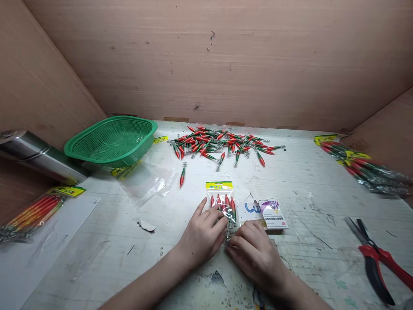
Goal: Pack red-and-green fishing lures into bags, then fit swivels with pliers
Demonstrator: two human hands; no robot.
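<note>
A clear plastic bag of red and green fishing lures (227,200) lies in front of me, with a yellow header at its far end. My left hand (206,230) rests over the bag's left side, fingers bent onto the plastic and the index finger stretched toward the header; its thumb is hidden. At the near end, where the metal hooks bunch together, my right hand (254,245) is closed in a pinch on the bag. Just beyond the right hand lies a small printed white box (274,215). One loose lure (182,175) sits farther off, left of the header.
Loose lures (206,142) are heaped along the back panel. A green plastic basket (109,157) stands back left over empty bags (145,181), beside a steel flask (41,155). Filled bags lie left (35,213) and right (364,168). Red-handled pliers (374,254) rest at the right.
</note>
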